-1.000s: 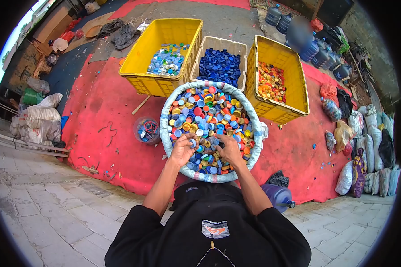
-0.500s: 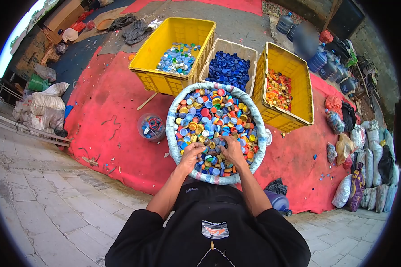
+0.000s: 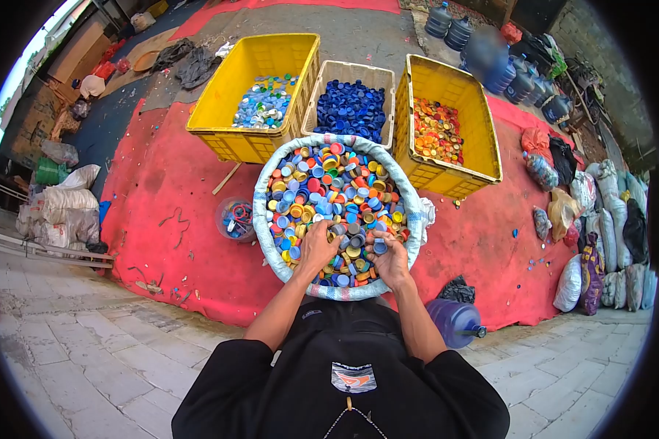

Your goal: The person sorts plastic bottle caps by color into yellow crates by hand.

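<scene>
A round basket with a cloth-wrapped rim (image 3: 264, 241) sits right in front of me, heaped with mixed-colour plastic bottle caps (image 3: 322, 192). My left hand (image 3: 318, 249) reaches into the near half of the heap, its fingers curled beside several grey caps; what they pinch is hidden. To its right, my right hand (image 3: 392, 262) is turned partly palm up over the caps, with a blue bottle cap (image 3: 380, 247) held at its fingers.
Beyond the basket stand a yellow crate (image 3: 220, 139) of pale caps, a white crate (image 3: 389, 95) of dark blue caps and another yellow crate (image 3: 483, 132) of orange and red caps. A small clear tub (image 3: 236, 219) is at left, a large water bottle (image 3: 455, 322) at right.
My right hand has moved right and turned palm up, now showing a blue bottle cap. My left hand stays low in the heap. The view has shifted slightly.
</scene>
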